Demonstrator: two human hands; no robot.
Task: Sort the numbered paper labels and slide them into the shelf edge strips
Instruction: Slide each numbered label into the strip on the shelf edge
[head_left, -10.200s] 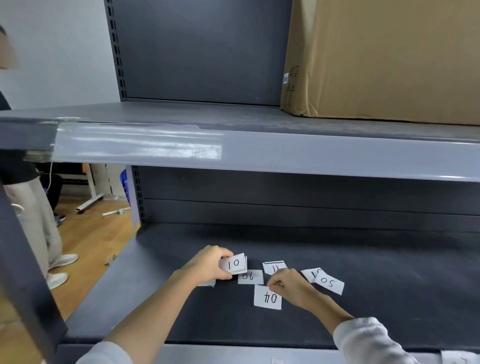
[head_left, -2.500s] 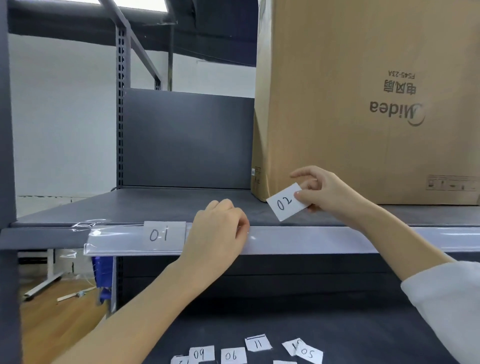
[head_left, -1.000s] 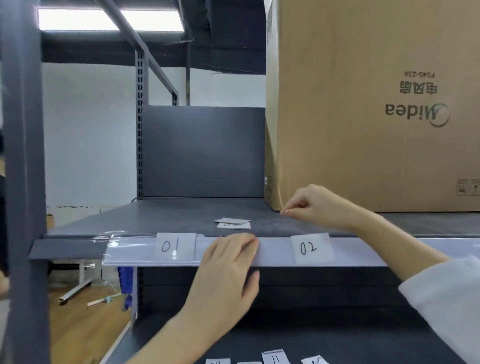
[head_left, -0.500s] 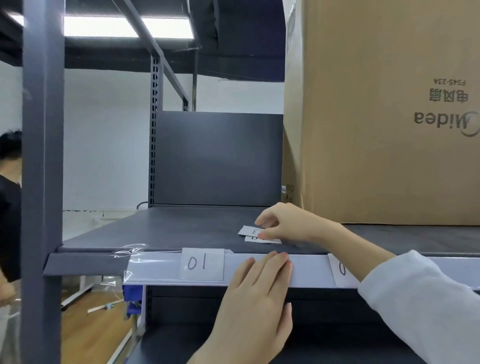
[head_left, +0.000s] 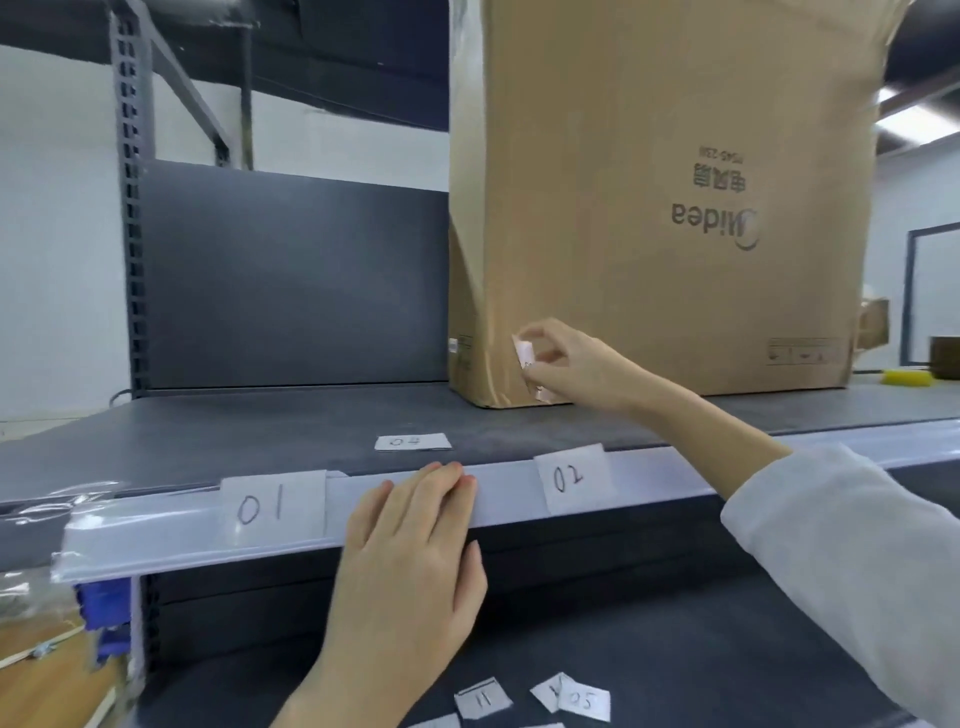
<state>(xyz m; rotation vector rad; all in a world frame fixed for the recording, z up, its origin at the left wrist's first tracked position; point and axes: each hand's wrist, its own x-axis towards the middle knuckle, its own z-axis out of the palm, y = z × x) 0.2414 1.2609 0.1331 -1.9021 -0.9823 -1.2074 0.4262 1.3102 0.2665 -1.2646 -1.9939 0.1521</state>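
The clear edge strip (head_left: 171, 530) on the upper shelf front holds the paper labels 01 (head_left: 272, 509) and 02 (head_left: 571, 478). My left hand (head_left: 410, 545) rests flat on the strip between them, fingers straight. My right hand (head_left: 571, 366) is raised over the shelf, in front of the cardboard box, and pinches a small white label (head_left: 525, 353) whose number I cannot read. Label 04 (head_left: 413, 441) lies flat on the upper shelf (head_left: 234, 431) behind the strip. Labels 11 (head_left: 483, 699) and 05 (head_left: 584, 702) lie on the lower shelf among other loose labels.
A tall brown cardboard box (head_left: 675, 182) stands on the upper shelf's right half. A grey upright post (head_left: 132, 208) rises at the left. A yellow object (head_left: 906, 376) lies at the far right of the shelf. Wooden floor (head_left: 47, 680) shows bottom left.
My right hand has picked one label off the small pile on the upper shelf and lifted it toward the box, leaving 04 lying there. My left hand stays on the strip.
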